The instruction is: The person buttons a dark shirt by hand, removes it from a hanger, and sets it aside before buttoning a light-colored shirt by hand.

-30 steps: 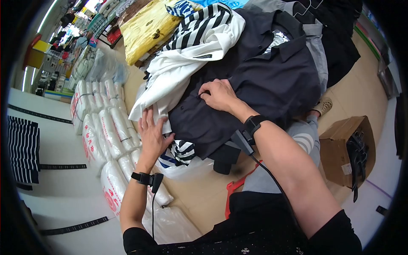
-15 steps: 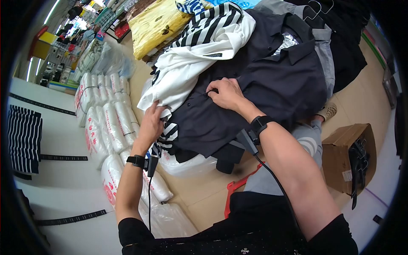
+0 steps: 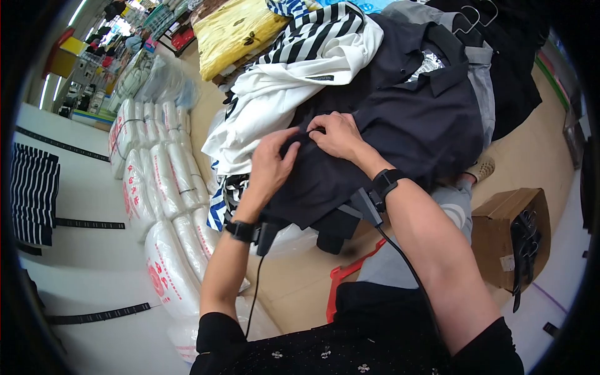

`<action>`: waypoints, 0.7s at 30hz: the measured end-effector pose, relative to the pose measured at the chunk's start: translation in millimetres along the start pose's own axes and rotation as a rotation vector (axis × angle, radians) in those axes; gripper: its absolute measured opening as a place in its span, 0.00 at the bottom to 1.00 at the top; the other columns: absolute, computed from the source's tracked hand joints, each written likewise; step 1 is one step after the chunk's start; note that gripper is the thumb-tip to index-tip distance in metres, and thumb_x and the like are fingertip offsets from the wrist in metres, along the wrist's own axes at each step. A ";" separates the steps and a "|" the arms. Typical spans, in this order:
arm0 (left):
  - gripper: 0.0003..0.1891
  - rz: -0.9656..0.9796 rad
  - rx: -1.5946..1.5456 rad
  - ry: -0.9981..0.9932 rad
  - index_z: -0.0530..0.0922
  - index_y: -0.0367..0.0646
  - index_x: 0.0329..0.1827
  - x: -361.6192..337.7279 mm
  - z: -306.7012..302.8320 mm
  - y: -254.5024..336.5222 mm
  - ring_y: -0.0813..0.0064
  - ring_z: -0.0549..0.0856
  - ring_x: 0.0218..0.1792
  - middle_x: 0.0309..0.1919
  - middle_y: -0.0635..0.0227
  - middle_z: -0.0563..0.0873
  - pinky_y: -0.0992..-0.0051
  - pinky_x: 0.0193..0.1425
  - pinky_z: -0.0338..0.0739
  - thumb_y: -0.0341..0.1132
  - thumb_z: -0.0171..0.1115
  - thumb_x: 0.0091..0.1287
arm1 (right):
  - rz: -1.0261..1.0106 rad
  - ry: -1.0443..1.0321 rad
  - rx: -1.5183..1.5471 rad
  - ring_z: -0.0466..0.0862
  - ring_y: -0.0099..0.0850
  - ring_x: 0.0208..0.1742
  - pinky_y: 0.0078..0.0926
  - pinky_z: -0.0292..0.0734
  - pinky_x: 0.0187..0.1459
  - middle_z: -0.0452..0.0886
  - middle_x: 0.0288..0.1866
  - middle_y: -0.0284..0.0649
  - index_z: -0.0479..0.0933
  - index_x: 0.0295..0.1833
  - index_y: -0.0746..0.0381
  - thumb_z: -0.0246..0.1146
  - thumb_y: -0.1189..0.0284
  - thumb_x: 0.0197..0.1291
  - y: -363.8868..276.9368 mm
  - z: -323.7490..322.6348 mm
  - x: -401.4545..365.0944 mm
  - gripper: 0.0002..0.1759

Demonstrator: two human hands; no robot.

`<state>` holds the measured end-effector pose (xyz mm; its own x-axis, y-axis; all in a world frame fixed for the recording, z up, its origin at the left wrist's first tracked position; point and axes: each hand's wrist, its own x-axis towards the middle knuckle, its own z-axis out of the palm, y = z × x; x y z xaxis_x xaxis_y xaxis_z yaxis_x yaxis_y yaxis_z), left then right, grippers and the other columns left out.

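A dark grey button-up shirt (image 3: 400, 125) lies spread over a pile of clothes, its collar at the upper right. My right hand (image 3: 337, 136) pinches the front edge of this shirt between thumb and fingers. Close beside it, my left hand (image 3: 270, 164) has thumb and fingertips closed on the same front edge; the exact bit of cloth between them is hidden. To the left of the shirt is a white garment (image 3: 269, 94) with a black label, next to black-and-white striped cloth (image 3: 319, 31).
Plastic-wrapped white bundles (image 3: 169, 169) line the floor at left. A yellow folded cloth (image 3: 237, 37) lies at the top. Metal hanger hooks (image 3: 465, 24) stick out at upper right. A cardboard box (image 3: 500, 250) of black hangers (image 3: 525, 244) stands at right, and a red frame (image 3: 337, 281) near my legs.
My left hand has left the white garment and moved right and up to the shirt's front edge, beside my right hand. My right hand has stayed on the shirt.
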<state>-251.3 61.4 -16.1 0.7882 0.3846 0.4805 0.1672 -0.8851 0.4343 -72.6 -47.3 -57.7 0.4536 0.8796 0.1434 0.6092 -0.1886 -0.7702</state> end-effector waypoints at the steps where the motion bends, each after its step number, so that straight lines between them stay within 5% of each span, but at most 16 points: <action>1: 0.12 -0.071 -0.020 -0.049 0.90 0.41 0.57 0.2 8.9 -0.9 0.54 0.93 0.49 0.49 0.55 0.93 0.64 0.56 0.85 0.32 0.72 0.73 | 0.002 -0.004 -0.001 0.85 0.42 0.61 0.42 0.68 0.72 0.93 0.52 0.41 0.92 0.49 0.55 0.68 0.63 0.67 1.1 0.2 0.9 0.12; 9: 0.08 -0.429 -0.328 -0.119 0.88 0.36 0.49 4.0 26.4 -9.5 0.77 0.88 0.36 0.35 0.64 0.91 0.74 0.44 0.82 0.31 0.71 0.73 | -0.004 0.015 -0.017 0.85 0.42 0.59 0.42 0.69 0.70 0.93 0.47 0.40 0.92 0.47 0.54 0.69 0.63 0.65 1.5 3.2 2.0 0.11; 12: 0.10 -0.405 -0.243 -0.142 0.87 0.36 0.49 5.5 28.2 -13.0 0.69 0.91 0.34 0.33 0.59 0.92 0.69 0.45 0.84 0.33 0.70 0.71 | -0.045 -0.039 -0.038 0.85 0.41 0.57 0.42 0.69 0.69 0.92 0.45 0.39 0.92 0.45 0.54 0.70 0.63 0.63 3.2 -1.1 1.0 0.10; 16: 0.10 -0.464 -0.499 -0.177 0.86 0.36 0.48 4.7 36.4 -30.5 0.80 0.85 0.33 0.32 0.69 0.89 0.75 0.42 0.81 0.34 0.70 0.73 | -0.039 -0.021 -0.040 0.85 0.41 0.57 0.43 0.69 0.69 0.92 0.44 0.38 0.91 0.45 0.53 0.72 0.62 0.62 3.0 1.1 1.2 0.10; 21: 0.11 -0.455 -0.294 -0.121 0.85 0.36 0.48 4.0 30.1 -14.9 0.74 0.88 0.34 0.33 0.63 0.90 0.71 0.44 0.83 0.35 0.70 0.71 | -0.063 0.045 -0.031 0.85 0.41 0.56 0.42 0.69 0.68 0.92 0.45 0.38 0.91 0.46 0.53 0.71 0.61 0.63 6.3 7.6 1.7 0.11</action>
<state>-232.8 68.3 -43.6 0.7407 0.6625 0.1111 0.3477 -0.5196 0.7804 -73.0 -43.7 -67.0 0.4420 0.8696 0.2199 0.6572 -0.1472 -0.7392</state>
